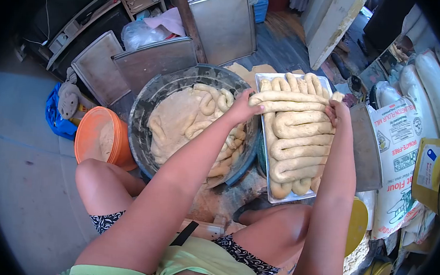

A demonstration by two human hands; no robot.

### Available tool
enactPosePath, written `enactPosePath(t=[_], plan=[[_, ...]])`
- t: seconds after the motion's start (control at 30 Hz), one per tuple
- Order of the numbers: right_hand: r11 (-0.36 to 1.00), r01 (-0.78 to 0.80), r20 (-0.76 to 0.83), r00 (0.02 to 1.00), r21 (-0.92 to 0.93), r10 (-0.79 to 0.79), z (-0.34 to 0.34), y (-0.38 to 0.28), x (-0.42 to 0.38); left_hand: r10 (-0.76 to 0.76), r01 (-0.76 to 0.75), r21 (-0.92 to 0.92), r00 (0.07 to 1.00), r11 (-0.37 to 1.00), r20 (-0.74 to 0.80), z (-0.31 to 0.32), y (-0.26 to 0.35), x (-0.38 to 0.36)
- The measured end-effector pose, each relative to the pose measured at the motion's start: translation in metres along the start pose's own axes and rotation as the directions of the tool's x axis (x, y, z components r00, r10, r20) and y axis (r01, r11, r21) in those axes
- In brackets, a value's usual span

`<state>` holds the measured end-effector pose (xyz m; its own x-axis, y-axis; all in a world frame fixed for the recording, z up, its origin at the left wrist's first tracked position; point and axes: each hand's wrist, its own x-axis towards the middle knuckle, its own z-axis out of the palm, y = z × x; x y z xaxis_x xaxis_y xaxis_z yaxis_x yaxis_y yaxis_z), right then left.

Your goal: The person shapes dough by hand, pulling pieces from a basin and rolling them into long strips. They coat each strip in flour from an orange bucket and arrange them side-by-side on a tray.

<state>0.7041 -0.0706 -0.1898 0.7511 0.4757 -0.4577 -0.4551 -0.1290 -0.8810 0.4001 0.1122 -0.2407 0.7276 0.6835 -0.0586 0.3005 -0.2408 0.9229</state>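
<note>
Knees up close; left hand [243,108] and right hand [336,110] grip a dough rope [293,97] by its ends over the tray [264,79] (nearly full). Next: lower it straight.

I worked in a small, makeshift bakery: a big basin [146,108] of dough sat just left of my fingers, a metal tray [264,79] of dough ropes lay under them, spare trays [227,22] leaned beyond, and flour sacks [400,148] were stacked to their right.
</note>
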Motion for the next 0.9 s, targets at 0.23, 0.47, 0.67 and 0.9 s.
enactPosePath(t=[0.23, 0.47, 0.67, 0.9], plan=[[0.639, 0.103, -0.330, 0.788, -0.762, -0.520, 0.009, -0.005, -0.009, 0.015, -0.007, -0.349, 1.000, 0.937, 0.022, -0.008, 0.068, -0.007], [-0.089, 0.133, 0.154, 0.941, -0.987, -0.302, 0.028, 0.013, -0.009, 0.129, -0.117, -0.076, 0.975, 0.990, 0.179, -0.002, 0.037, -0.020], [0.048, 0.231, 0.142, 0.735, -0.972, -0.663, 0.082, 0.013, -0.023, -0.134, 0.171, -0.109, 0.950, 0.979, 0.282, -0.059, -0.046, -0.085], [0.114, 0.863, 0.757, 0.488, -0.492, -0.434, 0.276, 0.076, -0.124, -0.311, 0.424, 0.536, 0.905, 0.730, -0.291, -0.146, -0.354, -0.203]])
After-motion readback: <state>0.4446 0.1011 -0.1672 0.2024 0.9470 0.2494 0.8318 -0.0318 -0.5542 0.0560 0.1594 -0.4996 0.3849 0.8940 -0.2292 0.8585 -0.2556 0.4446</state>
